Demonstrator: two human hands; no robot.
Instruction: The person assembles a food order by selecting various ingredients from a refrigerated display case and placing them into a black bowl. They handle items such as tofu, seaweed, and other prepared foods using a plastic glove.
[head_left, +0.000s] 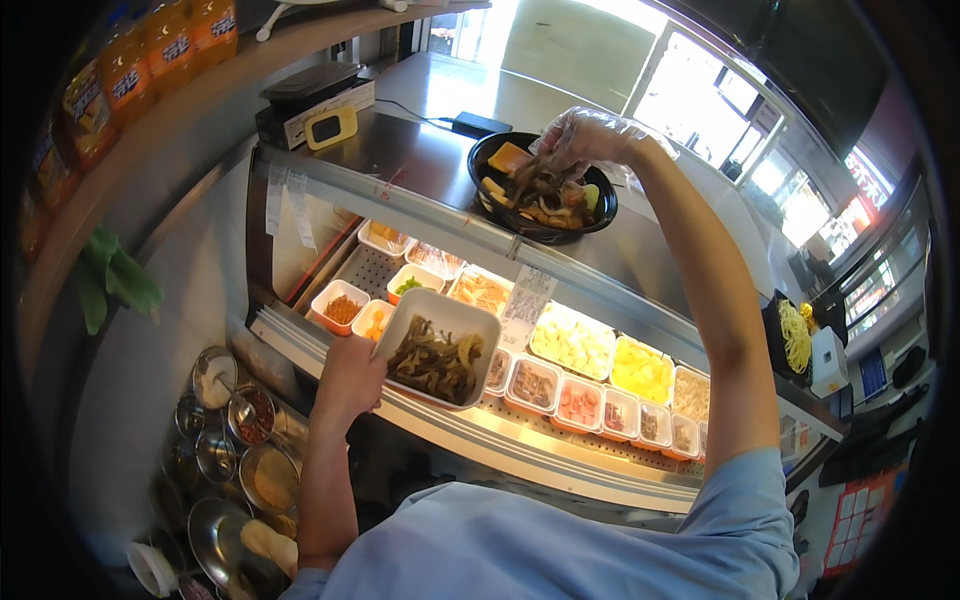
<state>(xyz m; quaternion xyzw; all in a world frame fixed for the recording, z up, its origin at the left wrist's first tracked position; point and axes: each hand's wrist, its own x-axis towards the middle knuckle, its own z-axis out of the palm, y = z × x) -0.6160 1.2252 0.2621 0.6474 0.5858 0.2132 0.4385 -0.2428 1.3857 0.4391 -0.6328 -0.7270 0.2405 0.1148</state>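
My bare left hand (350, 381) grips the edge of a white rectangular food tub (486, 322), held tilted in front of the display case. Dark green kelp-like strips (435, 360) lie inside it. On the steel counter, a round black bowl (606, 223) contains an orange block (510, 158), pale pieces, a light green piece and brownish food. My right hand (574, 146), in a clear plastic glove, reaches over the bowl's far side. Dark strips (534, 182) hang from its fingers down onto the food; the fingertips are partly hidden.
Below the counter, a lit glass display case (592, 476) holds several tubs of ingredients. Metal seasoning bowls (217, 454) stand at lower left. A scale (311, 90) and a yellow-framed device (331, 127) sit at back left. Noodles (793, 337) are at right; orange drink bottles (127, 82) line a shelf.
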